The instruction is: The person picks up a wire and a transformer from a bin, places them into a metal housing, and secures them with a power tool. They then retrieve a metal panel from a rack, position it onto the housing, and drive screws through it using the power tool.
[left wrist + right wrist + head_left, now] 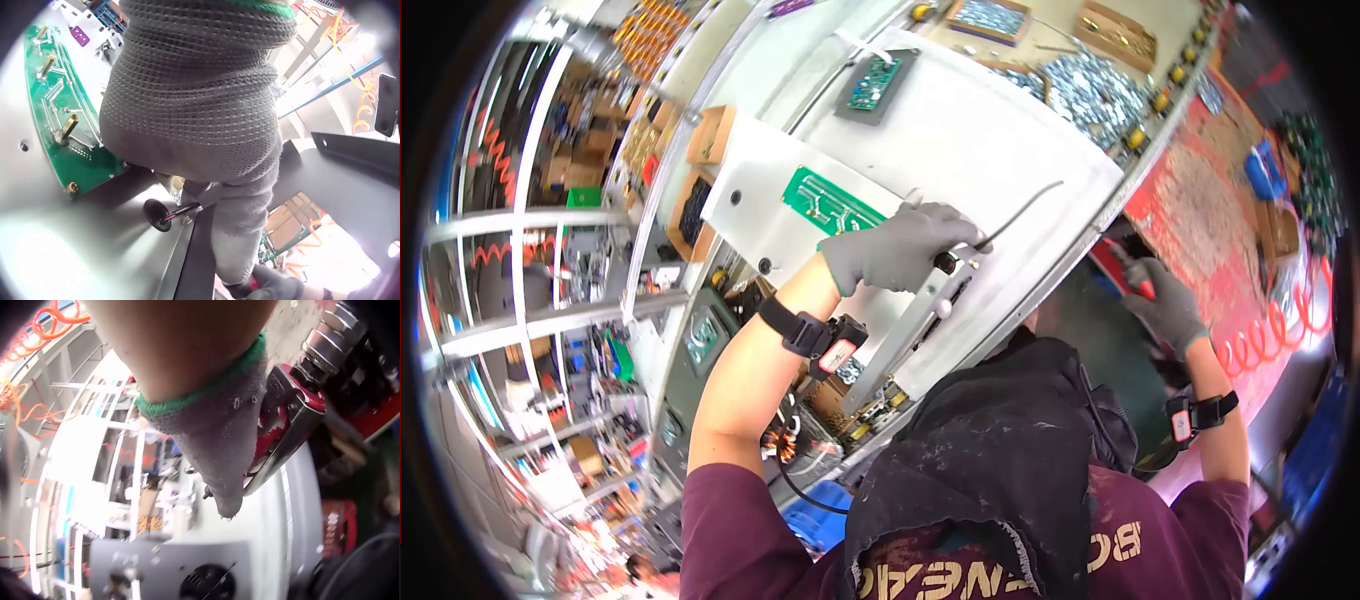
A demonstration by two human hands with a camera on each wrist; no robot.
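Note:
My gloved left hand (905, 245) bends over the near end of a grey metal panel (750, 200). Its fingers pinch a thin grey cable (1030, 205), whose loose end sticks out past the fingertips. Close below them, the left wrist view shows a black round grommet (157, 215) by the panel's flange (194, 262). A green circuit board (69, 119) with brass standoffs lies on the panel. Lower and off to the right, my gloved right hand (1170, 305) grips a red-and-metal tool (281, 425) with a silver hose fitting. The hand hides part of this tool.
A white worktop (1020, 150) carries a second board on a dark plate (875, 88). Loose metal fasteners (1090, 90) and small boxes (1115, 35) lie at the far side. A red coiled hose (1280, 330) hangs at right, beside a worn red surface (1200, 170).

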